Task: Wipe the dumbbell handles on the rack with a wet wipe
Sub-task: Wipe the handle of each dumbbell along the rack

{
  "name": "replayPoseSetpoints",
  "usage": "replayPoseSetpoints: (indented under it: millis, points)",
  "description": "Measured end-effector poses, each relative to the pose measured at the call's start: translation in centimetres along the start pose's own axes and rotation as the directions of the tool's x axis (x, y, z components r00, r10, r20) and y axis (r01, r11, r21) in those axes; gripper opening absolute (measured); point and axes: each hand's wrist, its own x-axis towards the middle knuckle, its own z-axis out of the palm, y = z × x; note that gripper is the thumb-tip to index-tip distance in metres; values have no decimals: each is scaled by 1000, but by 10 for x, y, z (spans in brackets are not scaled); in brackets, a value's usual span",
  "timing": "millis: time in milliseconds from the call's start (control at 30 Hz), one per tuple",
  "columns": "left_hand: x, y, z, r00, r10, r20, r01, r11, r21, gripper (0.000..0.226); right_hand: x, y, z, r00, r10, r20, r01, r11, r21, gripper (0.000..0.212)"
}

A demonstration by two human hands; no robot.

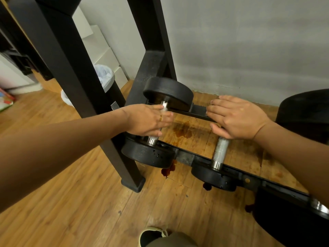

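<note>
Two dumbbells lie across the low black rack rails (185, 157). My left hand (146, 120) rests over the steel handle of the left dumbbell (152, 139), fingers stretched out across it. My right hand (236, 116) lies flat on the far part of the second dumbbell's knurled handle (221, 152), fingers straight and pointing left. That handle's near half is bare. No wet wipe shows in either hand; whether one lies under a palm I cannot tell.
A thick black rack post (71, 68) stands just left of my left arm. A larger dumbbell (302, 114) fills the right edge. A lined bin (106, 81) stands behind the post. Dark stains (183, 129) mark the wooden floor under the rack. My shoe (153, 236) is at the bottom.
</note>
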Motion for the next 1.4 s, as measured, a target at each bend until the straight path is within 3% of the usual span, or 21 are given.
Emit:
replayPoseSetpoints:
  millis: [133,300,500,667,733,833,967,1200,1300,1400]
  points:
    - [-1,9,4,979,160,129,-161,987,-8,55,-1,0,0,1000,-1,12,1,1000,1,52]
    - [3,-15,-9,999,-25,-42,25,1000,4,54,-1,1,-1,1000,2,10,-2,1000,-5,50]
    - [8,-9,-1,995,-99,-33,100,995,26,58,0,0,-2,999,7,51,-7,1000,6,52]
    - [8,-5,2,986,112,125,-120,991,54,53,1,0,-3,999,3,46,-3,1000,10,53]
    - [1,-2,10,974,163,157,-172,984,43,62,1,0,-3,998,5,55,-6,1000,19,54]
    - [-7,3,19,966,219,137,-225,974,27,77,-1,0,-3,998,15,67,-17,999,31,55]
    - [-8,10,16,976,211,46,-211,977,1,67,1,-1,-7,994,48,99,-53,997,50,53]
    - [-28,26,7,998,9,-55,-14,996,-90,46,8,-29,-33,912,254,322,-284,958,49,59]
    - [-46,37,-2,988,-146,-42,137,977,-165,47,14,-40,-57,828,294,478,-393,912,120,53]
    - [-69,50,-1,934,-352,-57,323,905,-278,60,8,-57,-85,742,276,611,-508,827,243,53]
